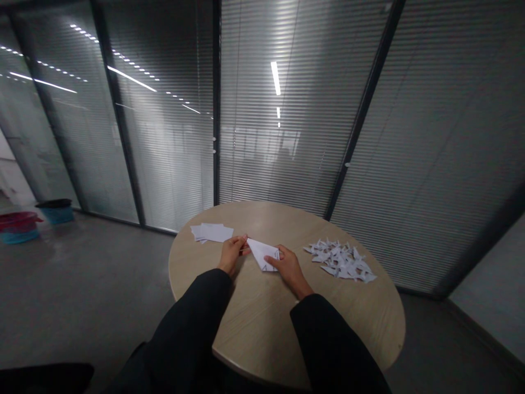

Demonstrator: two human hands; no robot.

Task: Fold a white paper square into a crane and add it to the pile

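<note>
The left hand (232, 254) and right hand (289, 268) hold a folded white paper (261, 254) on a round wooden table (262, 328).

No readable text anywhere; only faint dark marks near the edge of the folded white paper (260, 253), too small to make out.

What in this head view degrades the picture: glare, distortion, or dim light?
In the head view, ceiling-light reflections glare on the glass partitions; wide-lens distortion tilts the dark partition frame; the room looks dim, though the folded paper stays fairly sharp.
</note>
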